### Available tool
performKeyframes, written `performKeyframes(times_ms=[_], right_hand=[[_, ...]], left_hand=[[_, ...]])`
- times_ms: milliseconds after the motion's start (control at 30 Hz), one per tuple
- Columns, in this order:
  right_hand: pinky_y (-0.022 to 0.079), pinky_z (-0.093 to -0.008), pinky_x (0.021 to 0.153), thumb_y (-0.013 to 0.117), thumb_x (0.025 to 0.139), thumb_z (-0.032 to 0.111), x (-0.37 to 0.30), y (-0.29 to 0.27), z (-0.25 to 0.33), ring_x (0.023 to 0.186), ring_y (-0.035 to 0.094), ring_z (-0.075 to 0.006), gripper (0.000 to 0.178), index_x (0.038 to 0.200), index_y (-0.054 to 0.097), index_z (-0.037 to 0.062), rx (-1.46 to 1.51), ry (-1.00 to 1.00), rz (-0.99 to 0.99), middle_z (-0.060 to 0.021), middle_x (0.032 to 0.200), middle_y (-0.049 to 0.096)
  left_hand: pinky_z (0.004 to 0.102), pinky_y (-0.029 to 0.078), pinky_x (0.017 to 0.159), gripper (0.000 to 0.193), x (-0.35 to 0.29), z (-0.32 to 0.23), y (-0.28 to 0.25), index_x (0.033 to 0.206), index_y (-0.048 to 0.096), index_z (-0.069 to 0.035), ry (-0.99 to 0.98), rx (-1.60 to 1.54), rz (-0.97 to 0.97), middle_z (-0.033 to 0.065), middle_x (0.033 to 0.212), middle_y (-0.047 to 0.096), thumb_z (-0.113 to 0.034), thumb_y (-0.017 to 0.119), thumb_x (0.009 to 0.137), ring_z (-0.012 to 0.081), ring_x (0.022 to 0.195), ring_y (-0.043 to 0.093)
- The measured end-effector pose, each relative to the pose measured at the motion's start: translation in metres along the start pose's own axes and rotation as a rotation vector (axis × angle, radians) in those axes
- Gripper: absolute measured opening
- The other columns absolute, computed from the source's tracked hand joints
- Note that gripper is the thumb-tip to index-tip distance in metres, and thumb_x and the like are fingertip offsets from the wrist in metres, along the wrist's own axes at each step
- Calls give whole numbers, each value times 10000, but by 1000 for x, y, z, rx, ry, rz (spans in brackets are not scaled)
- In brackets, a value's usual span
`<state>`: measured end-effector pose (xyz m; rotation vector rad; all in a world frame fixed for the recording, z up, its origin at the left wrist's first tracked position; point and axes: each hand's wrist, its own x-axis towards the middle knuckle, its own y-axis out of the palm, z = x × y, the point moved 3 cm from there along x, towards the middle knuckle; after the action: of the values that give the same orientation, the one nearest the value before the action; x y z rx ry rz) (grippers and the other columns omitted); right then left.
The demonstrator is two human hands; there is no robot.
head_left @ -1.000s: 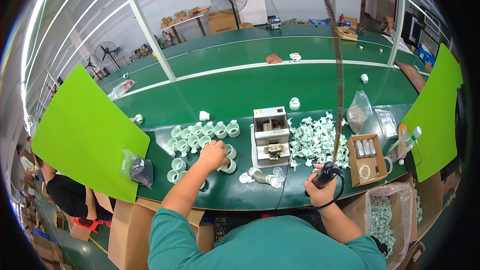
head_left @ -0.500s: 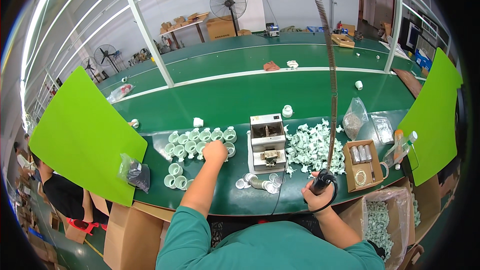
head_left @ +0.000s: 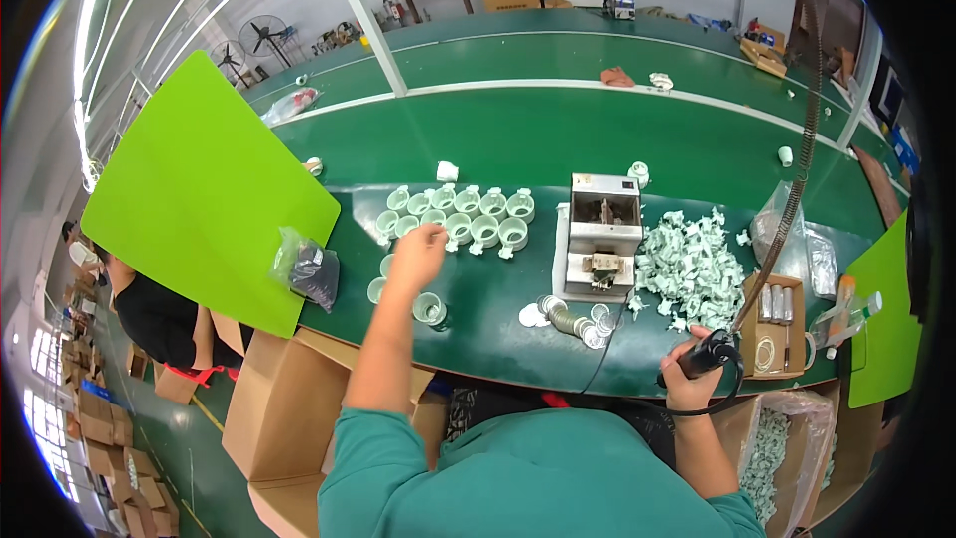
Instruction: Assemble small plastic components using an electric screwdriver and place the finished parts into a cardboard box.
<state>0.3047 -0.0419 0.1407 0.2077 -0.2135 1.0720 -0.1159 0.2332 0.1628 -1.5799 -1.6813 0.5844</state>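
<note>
My left hand (head_left: 418, 251) is over the front row of pale green plastic cups (head_left: 484, 229). Its fingers are drawn together at the rim of one cup; whatever is between them is too small to make out. More cups (head_left: 429, 309) sit nearer me, on both sides of my left forearm, which partly covers that group. In my right hand (head_left: 689, 371) is a black electric screwdriver (head_left: 709, 355), hanging from a long coiled spring (head_left: 797, 179). Its tip is hard to see. Both hands are over the dark green bench.
A metal machine (head_left: 602, 239) stands mid-bench, with round discs (head_left: 578, 324) before it. Right of it lie a heap of pale green parts (head_left: 692, 264) and a cardboard box (head_left: 777, 324) of rolls. Bright green panels (head_left: 209, 199) flank the bench. Open cartons (head_left: 289, 418) stand below.
My left hand has moved left along the front row of cups. The right hand keeps hold of the screwdriver. The whole view has shifted, so the bench appears higher and farther right.
</note>
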Motion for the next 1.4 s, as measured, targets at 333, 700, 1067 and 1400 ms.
performKeyframes(times_ms=[333,700,1067,1400], right_hand=[[454,-248,696,757,770,-35,4,14,-12,713,538,-85,621,1331,498,24,-10,46,38,-12,815,606],[439,-217,651,759,804,-55,1,32,-8,658,514,-49,610,1347,485,1,31,-39,84,-9,818,621],[435,-213,640,757,800,-62,-5,20,-16,638,500,-44,619,1348,478,6,17,-22,51,-13,818,620],[457,-248,687,751,774,-64,-3,24,-11,705,549,-93,626,1337,490,15,42,30,54,-25,807,616]], left_hand=[[406,497,820,301,-80,63,-58,1149,725,-209,428,667,171,66,1009,681,-78,617,901,253,962,653],[385,458,807,269,-69,37,-34,1036,731,-284,977,905,404,0,949,551,-131,652,829,213,952,590],[461,483,856,220,-102,8,27,804,762,-90,265,643,319,92,963,620,-305,728,842,311,991,600],[453,488,856,313,-125,2,8,986,734,-92,223,422,106,115,1040,681,-379,761,866,334,1018,620]])
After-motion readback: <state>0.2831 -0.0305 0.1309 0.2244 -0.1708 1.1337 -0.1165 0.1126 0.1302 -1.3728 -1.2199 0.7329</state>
